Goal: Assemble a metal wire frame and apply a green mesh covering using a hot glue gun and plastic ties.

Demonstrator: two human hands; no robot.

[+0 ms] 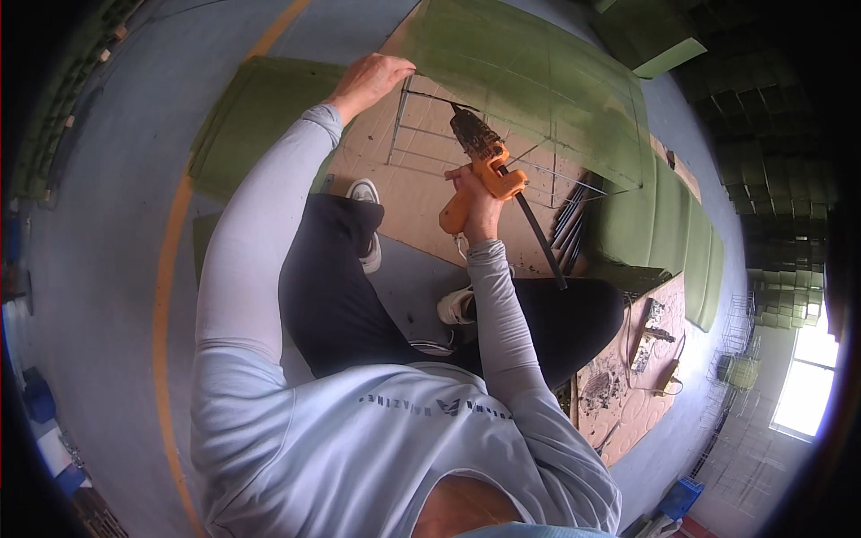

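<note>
**Gluing a green panel over a wire frame**

Gripping an orange glue gun (pixel 480 170), the right hand (pixel 477 199) is closed around its handle, with the dark nozzle end pointing up and away toward a wire frame (pixel 502 148). A long black glue stick (pixel 538 235) juts out of the back of the gun, slanting down to the right past the wrist. The left hand (pixel 369 79) reaches forward at the end of a long grey sleeve, its fingers curled over the near corner of a large green panel (pixel 529 76), holding that edge where it lies over the frame. The frame rests on a sheet of brown cardboard (pixel 421 193) spread on the grey floor (pixel 108 224). More green panels (pixel 673 224) are stacked to the right, beside a bundle of dark rods (pixel 571 224). The person sits with dark-trousered legs folded and white shoes (pixel 366 224) just short of the cardboard.
</note>
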